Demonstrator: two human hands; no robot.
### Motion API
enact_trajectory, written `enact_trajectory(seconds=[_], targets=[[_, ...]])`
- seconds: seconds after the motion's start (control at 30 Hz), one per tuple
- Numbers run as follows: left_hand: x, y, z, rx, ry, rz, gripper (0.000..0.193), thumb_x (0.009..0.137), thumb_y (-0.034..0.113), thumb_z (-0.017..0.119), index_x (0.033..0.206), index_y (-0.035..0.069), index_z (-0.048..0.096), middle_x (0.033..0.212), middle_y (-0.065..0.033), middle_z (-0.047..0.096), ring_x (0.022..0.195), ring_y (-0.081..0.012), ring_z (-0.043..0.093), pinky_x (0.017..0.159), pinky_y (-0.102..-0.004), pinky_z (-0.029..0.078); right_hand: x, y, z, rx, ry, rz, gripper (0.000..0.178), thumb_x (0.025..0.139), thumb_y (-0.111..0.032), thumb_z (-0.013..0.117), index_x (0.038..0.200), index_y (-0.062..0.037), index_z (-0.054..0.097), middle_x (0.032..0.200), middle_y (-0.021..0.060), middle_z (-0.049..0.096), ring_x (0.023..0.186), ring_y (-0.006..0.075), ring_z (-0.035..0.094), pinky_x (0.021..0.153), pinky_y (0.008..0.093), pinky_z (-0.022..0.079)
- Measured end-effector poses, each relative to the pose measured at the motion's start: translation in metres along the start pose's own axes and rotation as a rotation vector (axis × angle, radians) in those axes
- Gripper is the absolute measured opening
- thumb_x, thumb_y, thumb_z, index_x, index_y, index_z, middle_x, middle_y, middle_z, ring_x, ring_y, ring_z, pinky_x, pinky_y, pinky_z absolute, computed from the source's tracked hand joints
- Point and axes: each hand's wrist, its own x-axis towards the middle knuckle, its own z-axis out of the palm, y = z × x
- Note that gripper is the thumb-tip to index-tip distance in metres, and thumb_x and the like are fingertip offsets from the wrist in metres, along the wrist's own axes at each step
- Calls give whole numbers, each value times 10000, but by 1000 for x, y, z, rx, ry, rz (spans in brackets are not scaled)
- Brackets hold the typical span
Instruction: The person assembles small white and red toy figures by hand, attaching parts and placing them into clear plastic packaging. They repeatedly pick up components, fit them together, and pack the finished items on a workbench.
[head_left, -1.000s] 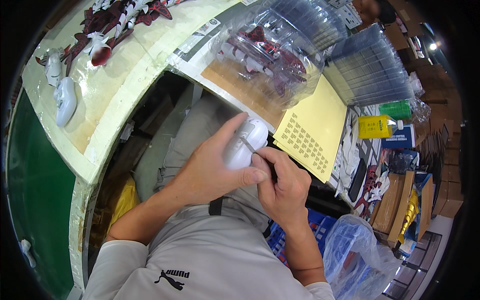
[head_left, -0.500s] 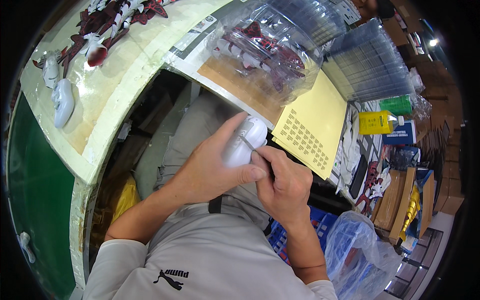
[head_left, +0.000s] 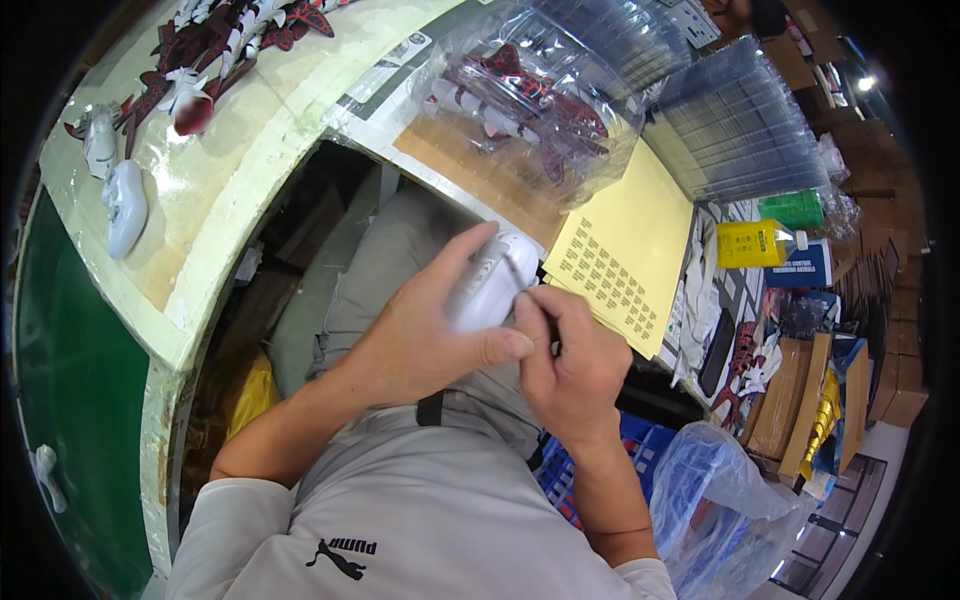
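The white handheld device (head_left: 487, 290) was above the grey-trousered lap (head_left: 365, 270), its far end just beside the tabletop (head_left: 235, 225) edge; whether they touched could not be told. The left hand (head_left: 405, 335) had its fingers wrapped around the device's body, thumb along the near side. The right hand (head_left: 575, 350) had its fingers pinched closed on a thin shaft (head_left: 520, 272), blurred, over the device's face. Yellow sheets (head_left: 625, 245) reached the edge near the right knuckles, leaving little room there. Leftward, a dark opening separated the left forearm from the tabletop's curved rim. A blue crate (head_left: 645, 445) sat beside the right forearm.
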Motion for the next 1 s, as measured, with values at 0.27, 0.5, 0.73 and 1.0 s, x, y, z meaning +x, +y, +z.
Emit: enact_trajectory(seconds=[0.27, 0.5, 0.73, 1.0], targets=[[3, -5, -4, -308, 16, -47, 814, 973, 282, 801, 1616, 25, 372, 1299, -166, 664, 1119, -211, 666, 940, -364, 564, -20, -2, -11, 805, 182, 749, 264, 1161, -250, 511, 1256, -20, 600, 680, 49, 590, 493, 95, 483, 469, 236, 398], [11, -14, -26, -1030, -71, -240, 633, 1136, 565, 352, 1473, 60, 533, 1119, -197, 730, 870, -307, 752, 773, -421, 609, -87, -29, -12, 1616, -200, 1203, 343, 1150, -364, 525, 1145, -34, 614, 726, 114, 618, 534, 225, 555, 543, 342, 464], [12, -11, -34, -1198, -89, -228, 710, 1121, 630, 299, 1485, 75, 551, 1056, -204, 752, 851, -374, 765, 599, -523, 629, -114, -27, -22, 1500, -296, 1114, 373, 1147, -378, 534, 1069, -31, 646, 758, 96, 635, 532, 164, 536, 505, 305, 403], [11, 8, -39, -1063, 1, -143, 643, 1135, 530, 327, 1473, 26, 541, 1157, -227, 727, 990, -364, 743, 721, -534, 626, -43, 32, -45, 1136, 226, 1013, 378, 1139, -238, 540, 1414, 18, 592, 808, 63, 633, 473, 65, 403, 442, 233, 333]])
